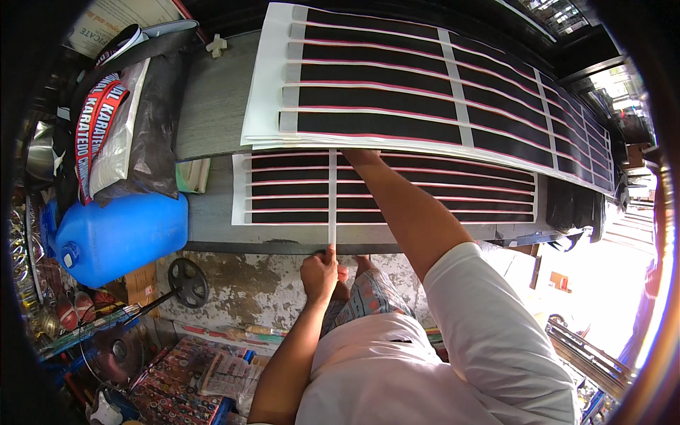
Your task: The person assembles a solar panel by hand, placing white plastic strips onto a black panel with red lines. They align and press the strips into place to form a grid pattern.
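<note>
One right hand (358, 154) hides under the striped sheet stack (368, 85).

We see a thin white paper strip (331, 205) pinched by our left hand (320, 273) over smooth printed sheets (397, 191) of black, faintly glossy bands on white backing, a matt grey bench (212, 99), a glossy blue plastic jerrycan (120, 237) and a rough, flaking plaster wall (262, 283).
</note>
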